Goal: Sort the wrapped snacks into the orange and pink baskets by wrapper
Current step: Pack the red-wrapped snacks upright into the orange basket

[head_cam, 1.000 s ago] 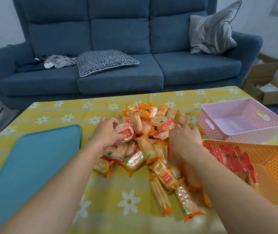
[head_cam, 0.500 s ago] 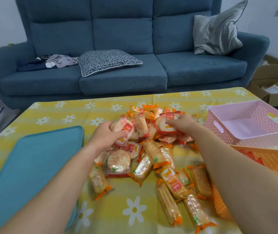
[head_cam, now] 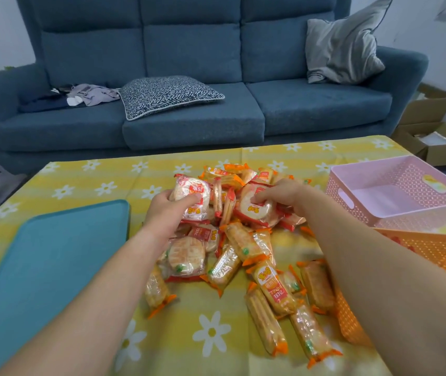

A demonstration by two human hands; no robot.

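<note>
A heap of wrapped snacks (head_cam: 243, 251) lies mid-table: round crackers in red-edged wrappers and long ones in orange-edged wrappers. My left hand (head_cam: 167, 210) is closed on a round red-wrapped cracker pack (head_cam: 193, 196), lifted at the heap's left. My right hand (head_cam: 284, 192) grips another round red-wrapped pack (head_cam: 257, 210) at the heap's far side. The pink basket (head_cam: 357, 215) stands at the right with nothing visible in it. The orange basket (head_cam: 438, 253) sits nearer, mostly hidden by my right arm; a bit of red shows inside.
A teal tray (head_cam: 45, 270) lies on the left of the yellow flowered tablecloth (head_cam: 205, 335). Behind the table stands a blue sofa (head_cam: 189, 123) with cushions. Cardboard boxes (head_cam: 430, 126) sit on the floor at the right.
My right hand left the near side of the heap, reached to its far side and took hold of a round red pack. My left hand lifted its pack slightly.
</note>
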